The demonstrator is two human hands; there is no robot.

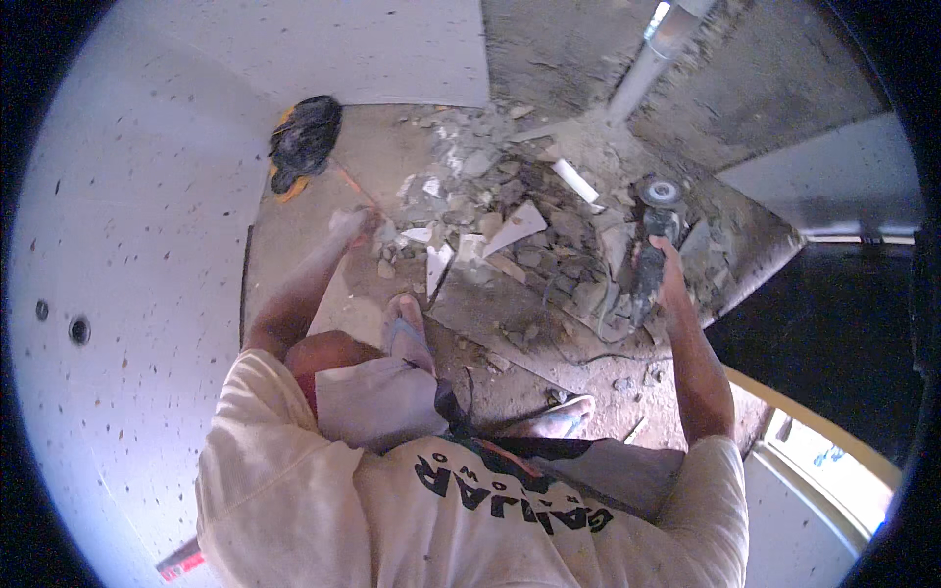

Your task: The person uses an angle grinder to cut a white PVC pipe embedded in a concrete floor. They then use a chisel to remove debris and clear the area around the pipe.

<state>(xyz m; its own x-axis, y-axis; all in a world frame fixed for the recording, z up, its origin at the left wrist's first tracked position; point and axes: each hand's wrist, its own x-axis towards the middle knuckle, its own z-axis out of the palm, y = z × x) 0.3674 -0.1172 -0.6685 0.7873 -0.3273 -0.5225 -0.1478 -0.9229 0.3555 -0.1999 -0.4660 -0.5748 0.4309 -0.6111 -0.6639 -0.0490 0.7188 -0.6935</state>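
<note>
Right hand (670,276) grasps grinder (647,269), disc (662,191) at 12 o'clock, presumably for clearance; left hand (353,227) blurred, grip cannot be told.

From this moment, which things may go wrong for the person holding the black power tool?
The bare-toed left foot is near a pointed white shard, which might cut it. The dark cable loops by the rubble and could snag. If the right hand loses the power tool, its disc might strike the rubble.

Head-worn fisheye, near, facing down over hands (668,270).
</note>
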